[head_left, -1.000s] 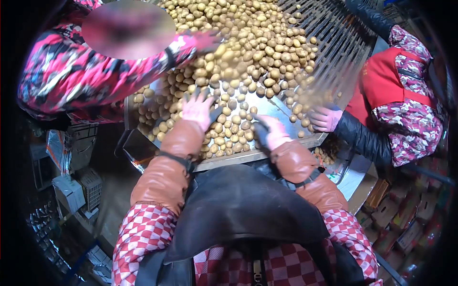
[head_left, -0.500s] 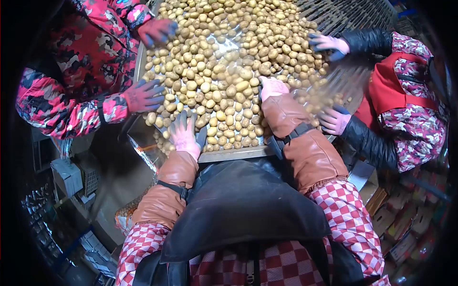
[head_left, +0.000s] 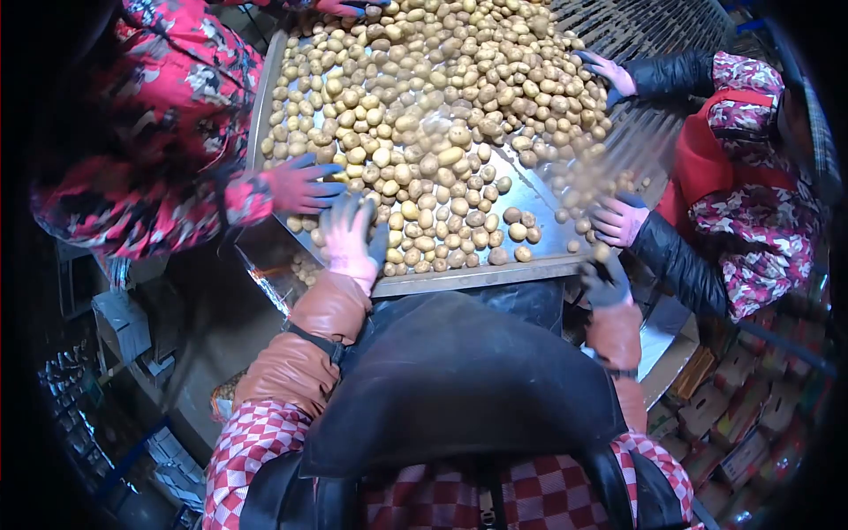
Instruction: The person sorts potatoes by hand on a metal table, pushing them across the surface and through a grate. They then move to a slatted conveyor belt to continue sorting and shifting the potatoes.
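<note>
My left hand (head_left: 351,240), in a pink and grey glove, lies with fingers spread on the potatoes (head_left: 424,225) at the near left corner of the metal sorting table (head_left: 477,278). Just past the near right corner is my right hand (head_left: 608,284), gloved and slightly blurred. A single potato (head_left: 601,253) shows between its fingertips. Yellowish potatoes cover most of the tabletop, with a few loose ones close to the front rim.
At the left a co-worker's gloved hand (head_left: 305,184) almost meets my left hand. The right co-worker's hands (head_left: 618,221) rest by the table's right side. A slatted chute (head_left: 649,141) adjoins there. Boxes (head_left: 124,327) stand below left, cartons (head_left: 742,406) below right.
My right hand has drawn back from mid-table to the near right corner, exposing bare metal. My left hand moved slightly. The left co-worker's hands shifted, one toward mine, the other toward the far edge.
</note>
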The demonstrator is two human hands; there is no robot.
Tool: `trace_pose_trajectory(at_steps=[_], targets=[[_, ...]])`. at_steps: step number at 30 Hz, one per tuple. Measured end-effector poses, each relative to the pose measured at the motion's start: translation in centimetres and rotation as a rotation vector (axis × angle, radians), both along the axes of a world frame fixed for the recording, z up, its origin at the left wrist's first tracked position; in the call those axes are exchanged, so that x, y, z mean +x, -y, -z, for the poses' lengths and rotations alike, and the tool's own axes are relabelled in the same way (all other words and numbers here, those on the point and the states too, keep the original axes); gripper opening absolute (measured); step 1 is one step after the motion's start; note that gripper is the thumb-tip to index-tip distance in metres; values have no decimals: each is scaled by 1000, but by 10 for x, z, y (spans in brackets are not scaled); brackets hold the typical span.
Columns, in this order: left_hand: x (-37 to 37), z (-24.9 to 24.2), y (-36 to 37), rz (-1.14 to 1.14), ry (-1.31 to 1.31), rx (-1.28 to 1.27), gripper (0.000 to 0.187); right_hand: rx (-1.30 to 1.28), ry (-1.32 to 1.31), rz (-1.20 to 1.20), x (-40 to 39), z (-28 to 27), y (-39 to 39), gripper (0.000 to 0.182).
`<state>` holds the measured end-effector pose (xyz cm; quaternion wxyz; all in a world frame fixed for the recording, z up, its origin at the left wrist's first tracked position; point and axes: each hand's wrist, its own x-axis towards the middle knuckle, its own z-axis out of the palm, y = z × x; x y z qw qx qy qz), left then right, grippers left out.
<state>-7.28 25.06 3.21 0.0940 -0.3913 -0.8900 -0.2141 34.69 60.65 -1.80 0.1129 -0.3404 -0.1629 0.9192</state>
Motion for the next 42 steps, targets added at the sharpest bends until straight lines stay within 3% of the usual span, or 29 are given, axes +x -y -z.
trace_pose_trajectory(at_steps=[2,3,5,6,8,9,10,12,16,18,19,20,22,23,24,26,28,29,30,31,32,33,34,35,36,37,38,40,42], targets=[[0,-14,-20,382,196,88,53,108,230,441,58,-2,21,46],[5,-7,-33,496,199,102,49,108,227,435,57,-2,31,46],[21,-6,-62,675,237,37,45,488,519,937,42,-6,52,53],[29,-12,-74,741,272,-44,45,487,517,932,38,-7,51,53],[29,-7,-74,719,213,-167,45,271,391,581,15,-21,43,54],[19,-2,-64,650,189,-188,45,404,391,552,-10,-26,52,51],[7,1,-54,580,168,-210,46,370,316,366,0,-10,42,46],[-12,1,-27,355,172,-263,49,692,355,108,-35,-29,54,45],[-54,12,24,19,305,-369,52,701,400,-64,-83,-40,47,45],[-56,26,48,-213,143,-339,49,423,653,-91,-116,-42,42,54],[-49,20,47,-267,99,-342,49,542,394,-126,-110,-27,46,58],[-38,12,41,-314,66,-353,49,620,576,-277,-143,-59,56,59],[-13,32,32,-134,-18,-328,52,1020,556,-289,-169,-19,54,58],[-10,14,21,104,233,-416,55,1203,516,-276,-188,-12,53,56],[1,10,11,329,276,-282,53,1386,471,-263,-208,-10,51,54],[3,22,9,420,177,-287,53,1453,650,-357,-249,-3,34,61],[-10,24,15,106,219,-430,55,1842,912,-421,-292,-20,29,70],[-18,28,25,-3,326,-435,59,1734,1041,-465,-311,-25,34,75],[-20,26,35,-39,216,-436,56,1801,1083,-663,-325,-35,44,77],[-17,18,35,-114,215,-465,53,1776,1043,-717,-327,-31,65,79],[-14,11,33,-190,212,-495,50,1949,908,-619,-329,-13,78,78],[-10,15,27,-258,201,-396,43,1965,930,-562,-338,-13,99,78],[-11,15,18,-242,189,-395,43,1864,822,-770,-345,-26,106,79],[-11,14,8,-104,136,-228,40,1939,674,-762,-344,-25,122,75],[-8,14,-4,35,93,-62,37,1812,624,-946,-349,-44,136,73],[-7,9,-22,101,98,-14,33,1978,555,-1012,-343,-53,152,64],[-14,4,-43,197,92,98,29,1905,305,-1057,-342,-37,151,59],[-20,3,-85,204,212,213,28,1793,158,-960,-330,-12,153,49],[-22,9,-117,239,193,243,29,1715,-8,-648,-304,-3,144,40]])
